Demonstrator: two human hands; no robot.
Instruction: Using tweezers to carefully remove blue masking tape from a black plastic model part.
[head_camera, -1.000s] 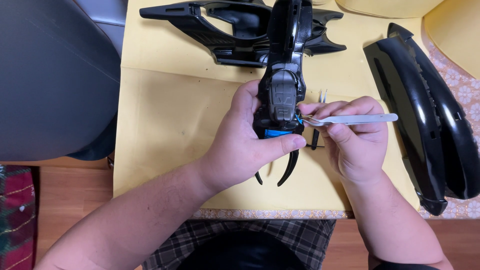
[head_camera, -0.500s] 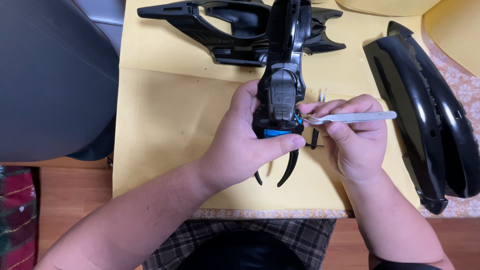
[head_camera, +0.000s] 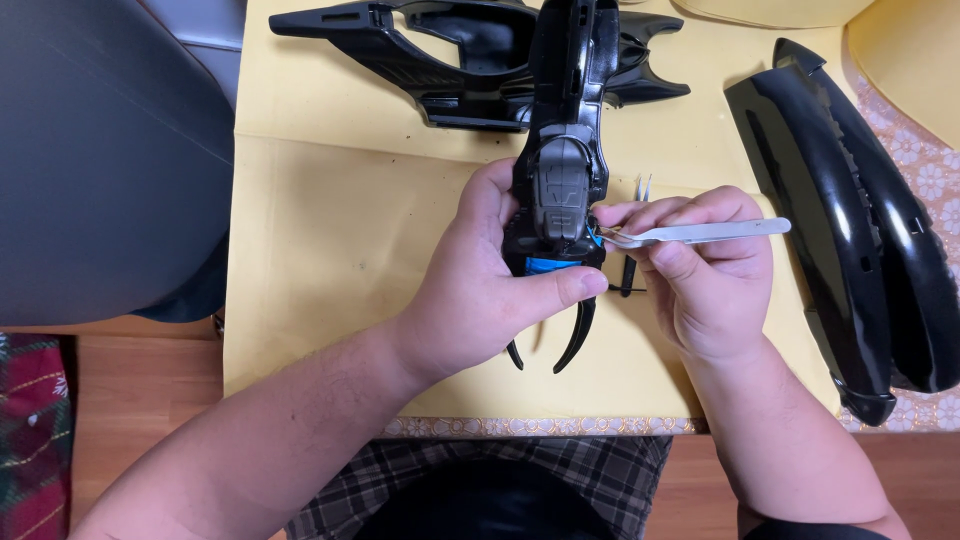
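Gripping a long black plastic model body (head_camera: 565, 150) near its lower end, the left hand (head_camera: 480, 290) is wrapping around it from the left, its thumb pressing across a small blue part (head_camera: 550, 266) on the near face. The body is standing tilted over the middle of the yellow paper sheet (head_camera: 330, 230), two curved black prongs (head_camera: 575, 340) hanging from its near end just beyond the thumb. To its right, the right hand (head_camera: 710, 280) is pinching a pair of silver tweezers (head_camera: 700, 233), fingers closed tight on them, the tips touching the body's right edge beside the blue part. A second pair of tweezers (head_camera: 640, 190) is lying on the sheet just behind that hand. Farther off, a black frame piece (head_camera: 440, 60) is lying across the far side, and a long glossy black shell (head_camera: 840, 230) is resting at the right edge.
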